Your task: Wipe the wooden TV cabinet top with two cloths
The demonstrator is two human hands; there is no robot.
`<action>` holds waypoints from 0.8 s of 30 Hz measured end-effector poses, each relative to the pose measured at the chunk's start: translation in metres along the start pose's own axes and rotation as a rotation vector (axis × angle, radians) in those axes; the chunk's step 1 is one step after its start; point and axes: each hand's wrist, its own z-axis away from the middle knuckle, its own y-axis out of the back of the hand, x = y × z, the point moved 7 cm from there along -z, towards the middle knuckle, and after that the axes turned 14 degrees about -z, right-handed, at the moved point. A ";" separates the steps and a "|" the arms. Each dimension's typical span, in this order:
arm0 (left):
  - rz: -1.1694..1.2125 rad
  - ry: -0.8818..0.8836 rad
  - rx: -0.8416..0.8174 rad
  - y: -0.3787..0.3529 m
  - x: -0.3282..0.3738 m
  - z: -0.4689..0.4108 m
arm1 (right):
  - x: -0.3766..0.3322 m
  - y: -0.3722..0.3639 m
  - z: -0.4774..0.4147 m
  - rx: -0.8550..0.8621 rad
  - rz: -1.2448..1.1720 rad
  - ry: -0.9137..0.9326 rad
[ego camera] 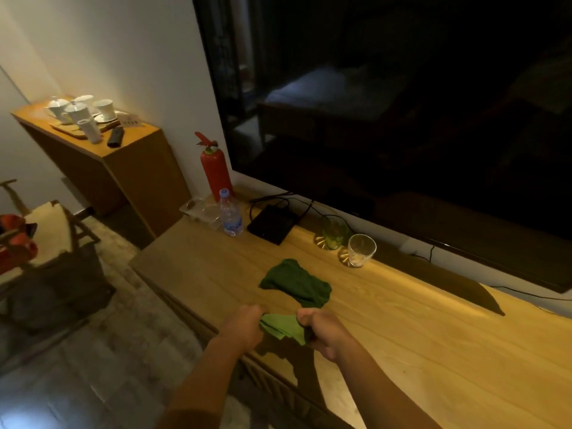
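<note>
Held above the near edge of the wooden cabinet top [402, 329]: a light green cloth [283, 328], gripped on one side by the left hand [244, 328] and on the other by the right hand [322, 331]. Both fists curled shut around the fabric, knuckles up, cloth bunched between them. Cast a dark shadow on the wood just below.

Lay crumpled on the top just beyond the hands: a dark green cloth [295, 283], touching neither hand.

Stood farther back near the wall: a clear glass [360, 250] on a gold coaster, a green-tinted glass [334, 236] just beside it, then a flat black box [272, 224] with cables, a plastic water bottle [230, 216] and a clear tray [201, 209] at the far left end. Red fire extinguisher [215, 168] behind the bottle, by the wall.

Filled the upper right: a big dark TV screen [402, 103].

Off to the left, on a separate wooden shelf [139, 156]: white cups [77, 111] on a tray.
</note>
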 end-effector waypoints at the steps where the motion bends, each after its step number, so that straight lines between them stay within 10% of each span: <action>1: 0.001 -0.004 0.007 0.002 -0.004 -0.013 | -0.002 -0.001 -0.008 0.012 -0.021 0.013; 10: -0.110 -0.224 0.302 -0.043 -0.023 -0.054 | 0.052 0.008 -0.077 0.304 -0.079 0.020; 24: -0.099 -0.049 0.012 -0.117 -0.080 0.026 | 0.100 0.002 -0.040 0.463 0.101 0.160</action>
